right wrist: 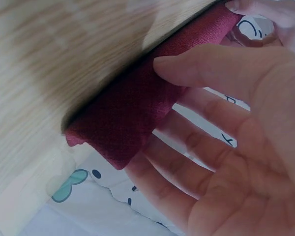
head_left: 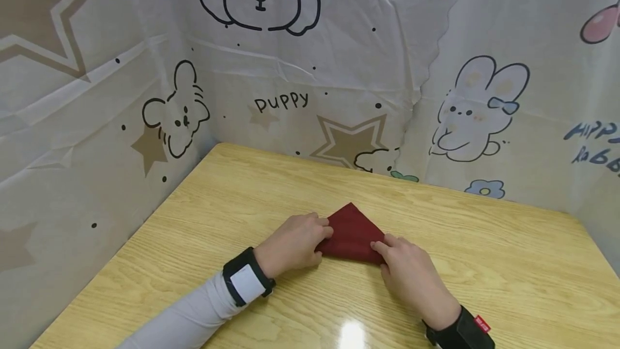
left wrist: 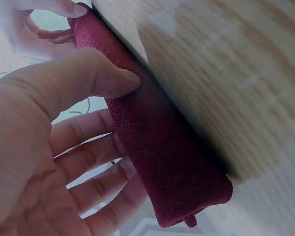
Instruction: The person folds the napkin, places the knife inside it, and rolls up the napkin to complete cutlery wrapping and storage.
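Note:
A dark red folded cloth lies on the table, its pointed corner facing away from me and a thick folded edge along the near side. At its left end my left hand pinches it, the thumb on the near edge and the fingers over the top. My right hand grips the right end the same way. Woven texture shows on the cloth in the left wrist view, with the thumb pressed to its side. In the right wrist view the cloth has a squared-off end beyond the right thumb.
The light wood-grain table reaches back to a hanging white fabric printed with cartoon animals and stars. More of this fabric hangs along the left side. Black bands circle both wrists, the left one over a pale sleeve.

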`<state>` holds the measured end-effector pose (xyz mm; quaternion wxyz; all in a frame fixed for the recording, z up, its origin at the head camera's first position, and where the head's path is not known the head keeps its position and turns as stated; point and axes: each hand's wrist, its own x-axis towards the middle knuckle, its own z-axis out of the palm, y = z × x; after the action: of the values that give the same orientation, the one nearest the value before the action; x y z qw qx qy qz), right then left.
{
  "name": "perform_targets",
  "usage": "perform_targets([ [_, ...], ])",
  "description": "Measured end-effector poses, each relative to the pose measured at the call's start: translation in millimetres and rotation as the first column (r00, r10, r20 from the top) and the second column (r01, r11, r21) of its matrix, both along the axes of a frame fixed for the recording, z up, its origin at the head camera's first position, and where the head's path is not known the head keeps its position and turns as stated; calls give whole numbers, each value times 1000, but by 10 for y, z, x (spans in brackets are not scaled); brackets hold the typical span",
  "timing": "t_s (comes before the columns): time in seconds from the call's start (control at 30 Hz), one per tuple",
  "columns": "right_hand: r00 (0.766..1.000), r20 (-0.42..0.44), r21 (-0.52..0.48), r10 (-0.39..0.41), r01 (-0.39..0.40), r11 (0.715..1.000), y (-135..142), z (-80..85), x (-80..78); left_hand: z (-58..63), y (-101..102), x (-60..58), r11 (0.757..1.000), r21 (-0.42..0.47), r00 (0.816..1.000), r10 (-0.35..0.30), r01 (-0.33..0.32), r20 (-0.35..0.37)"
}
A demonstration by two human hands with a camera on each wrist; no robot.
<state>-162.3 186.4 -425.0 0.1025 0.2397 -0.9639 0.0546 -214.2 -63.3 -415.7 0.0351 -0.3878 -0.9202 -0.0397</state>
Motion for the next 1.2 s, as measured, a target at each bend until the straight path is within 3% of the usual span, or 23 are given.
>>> perform_targets([
  [0.47,997,67,-19,25,-23,1000,24,25,23,17,-75,-29,999,2,995,-51,51,81],
  [0.7,987,159,-100,19,-3,995,33,84,37,31,-121,-11,994,-40,995,-98,99,27],
  [0.83,985,170,-109,36,-17,994,38,91,20,41,-119,-1,991,-63,993,-119,120,10],
  [1.07,984,168,-143,54,-30,989,84,76,-24,33,-113,-28,996,-2,993,-90,90,79],
  [1.2,979,198,-169,43,-9,986,80,74,-28,24,-104,-25,998,31,995,-63,61,77],
])
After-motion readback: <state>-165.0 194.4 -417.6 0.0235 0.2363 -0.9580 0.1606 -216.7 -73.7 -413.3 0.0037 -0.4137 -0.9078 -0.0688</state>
